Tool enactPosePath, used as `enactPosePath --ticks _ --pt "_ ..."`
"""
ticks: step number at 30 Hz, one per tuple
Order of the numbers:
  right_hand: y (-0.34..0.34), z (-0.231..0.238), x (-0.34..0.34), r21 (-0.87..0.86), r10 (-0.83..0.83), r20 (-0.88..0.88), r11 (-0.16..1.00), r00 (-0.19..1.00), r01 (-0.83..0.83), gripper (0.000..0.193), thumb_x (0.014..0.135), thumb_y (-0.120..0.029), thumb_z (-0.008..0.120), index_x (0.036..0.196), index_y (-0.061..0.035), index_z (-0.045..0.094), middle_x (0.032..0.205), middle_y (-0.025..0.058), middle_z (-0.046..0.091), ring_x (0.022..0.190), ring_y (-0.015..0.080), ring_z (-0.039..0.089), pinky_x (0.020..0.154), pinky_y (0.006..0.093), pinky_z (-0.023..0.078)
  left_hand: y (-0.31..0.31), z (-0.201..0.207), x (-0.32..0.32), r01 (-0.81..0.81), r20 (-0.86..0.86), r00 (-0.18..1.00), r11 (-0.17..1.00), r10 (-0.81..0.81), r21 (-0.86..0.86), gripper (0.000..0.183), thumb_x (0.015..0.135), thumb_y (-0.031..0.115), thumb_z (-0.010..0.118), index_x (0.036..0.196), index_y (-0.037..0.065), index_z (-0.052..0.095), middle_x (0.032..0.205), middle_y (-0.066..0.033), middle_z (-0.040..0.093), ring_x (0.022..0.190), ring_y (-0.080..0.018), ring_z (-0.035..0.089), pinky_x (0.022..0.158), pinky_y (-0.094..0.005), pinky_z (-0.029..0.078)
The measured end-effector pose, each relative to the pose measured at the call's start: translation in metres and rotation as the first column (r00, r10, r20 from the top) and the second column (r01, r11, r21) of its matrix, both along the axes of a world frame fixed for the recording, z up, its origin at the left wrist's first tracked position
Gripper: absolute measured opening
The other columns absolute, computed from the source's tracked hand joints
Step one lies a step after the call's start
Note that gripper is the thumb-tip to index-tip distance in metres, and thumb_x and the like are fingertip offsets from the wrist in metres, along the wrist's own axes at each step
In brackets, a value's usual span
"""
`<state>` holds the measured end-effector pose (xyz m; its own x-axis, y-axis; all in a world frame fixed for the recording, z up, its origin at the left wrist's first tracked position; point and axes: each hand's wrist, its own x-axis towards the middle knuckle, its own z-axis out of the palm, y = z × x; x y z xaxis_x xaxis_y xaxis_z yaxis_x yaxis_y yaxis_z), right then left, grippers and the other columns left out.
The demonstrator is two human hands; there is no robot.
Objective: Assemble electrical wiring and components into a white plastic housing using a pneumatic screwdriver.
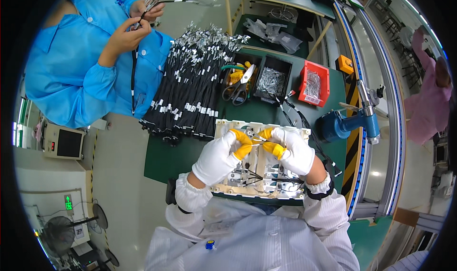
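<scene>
Both my hands wear white gloves with yellow fingertips and meet over a cream-white plastic frame (pixel 259 192) with metal parts and black wires in it. My left hand (pixel 223 152) is closed in a pinch on a thin wire (pixel 256 144) with a pale end. My right hand (pixel 291 149), its thumb and fingers drawn together, pinches dark wires close to the same spot. How the wire ends sit between the fingertips is too small to tell. Further black wires (pixel 255 177) lie across the near half of the frame, and a black cable (pixel 302 115) runs beyond its far right corner.
A big pile of black cables (pixel 190 87) lies at far left, beside a co-worker in blue (pixel 95 61) handling wires. Scissors (pixel 244 79) rest in a black bin; another black bin (pixel 272 82) and a red bin (pixel 313 84) hold metal pieces. A blue tool (pixel 350 125) stands right.
</scene>
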<state>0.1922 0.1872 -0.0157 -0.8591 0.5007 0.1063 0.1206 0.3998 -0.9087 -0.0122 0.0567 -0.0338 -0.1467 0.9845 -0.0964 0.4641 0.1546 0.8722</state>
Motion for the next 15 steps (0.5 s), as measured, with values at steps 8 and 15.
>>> enactPosePath --ticks 8,15 --pt "-0.001 0.004 -0.003 -0.206 -0.026 0.082 0.978 0.996 0.043 0.018 0.098 -0.007 0.061 0.113 -0.0011 0.068 0.098 0.0083 0.072 0.086 0.0169 0.067 0.079 0.0292 0.053 0.003 -0.007 0.001 -0.046 0.022 0.999 0.995 0.045 0.086 0.024 0.098 0.018 0.068 0.113 0.001 0.062 0.093 -0.011 0.071 0.082 -0.0221 0.069 0.071 -0.0323 0.054" --pt "-0.002 -0.007 -0.002 -0.285 -0.083 0.04 0.954 0.996 0.091 0.021 0.095 -0.007 0.069 0.115 -0.0003 0.071 0.098 0.006 0.075 0.084 0.0112 0.066 0.078 0.0261 0.054 0.001 -0.005 0.006 -0.094 0.016 0.996 0.99 0.093 0.102 0.025 0.098 0.026 0.067 0.11 0.005 0.063 0.089 -0.0148 0.072 0.081 -0.0331 0.072 0.069 -0.0367 0.055"
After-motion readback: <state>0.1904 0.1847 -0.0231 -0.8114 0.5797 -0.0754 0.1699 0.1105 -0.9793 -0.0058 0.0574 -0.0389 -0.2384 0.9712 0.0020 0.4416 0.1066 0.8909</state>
